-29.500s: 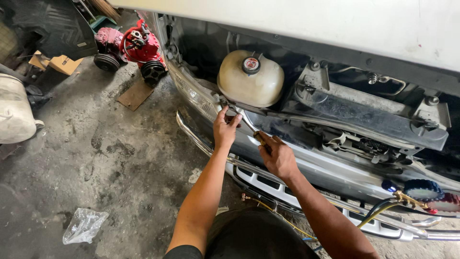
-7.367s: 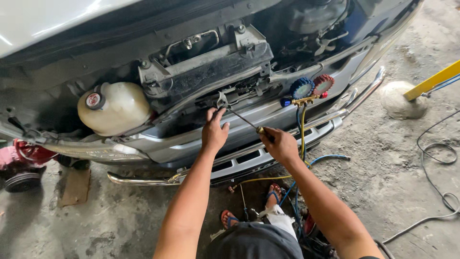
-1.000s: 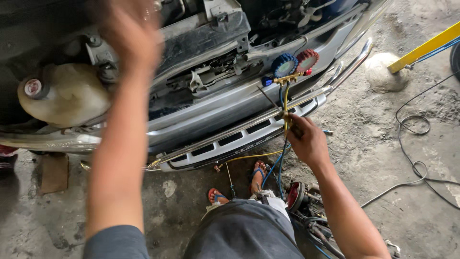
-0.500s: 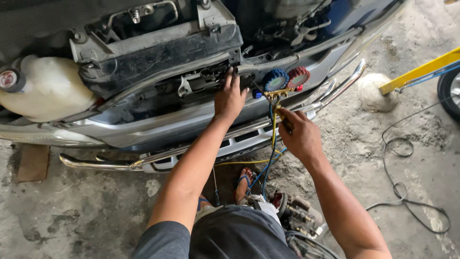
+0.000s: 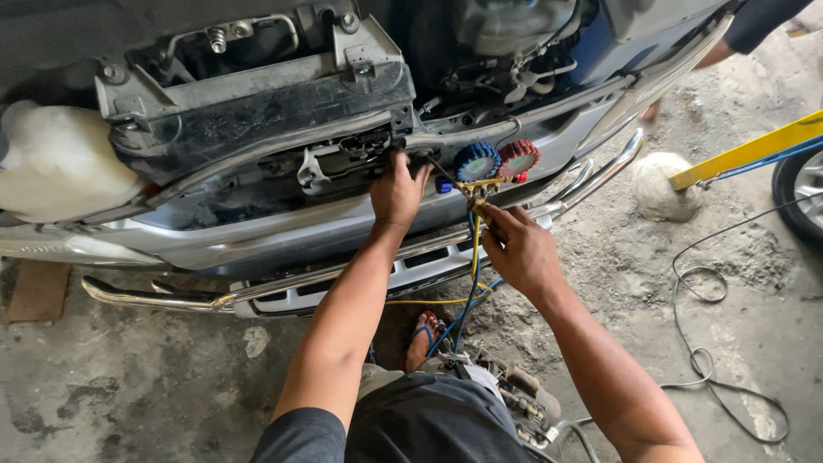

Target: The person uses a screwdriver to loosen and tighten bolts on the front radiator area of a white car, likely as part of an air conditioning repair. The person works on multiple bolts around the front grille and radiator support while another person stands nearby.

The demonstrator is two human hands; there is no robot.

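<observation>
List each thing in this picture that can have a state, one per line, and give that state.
Left hand: pressed on the front crossbar, holding nothing.
Right hand: closed on the hoses under the gauges.
Gauge set: resting on the bumper.
Yellow hose: hanging slack.
White tank: cap not in view.

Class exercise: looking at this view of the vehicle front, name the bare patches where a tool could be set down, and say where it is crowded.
Bare concrete floor lies below the chrome bar, left of the left arm. Another bare patch sits between the pale rock and the looped cable. It is crowded around the left hand, right hand, gauges and hoses.
</observation>
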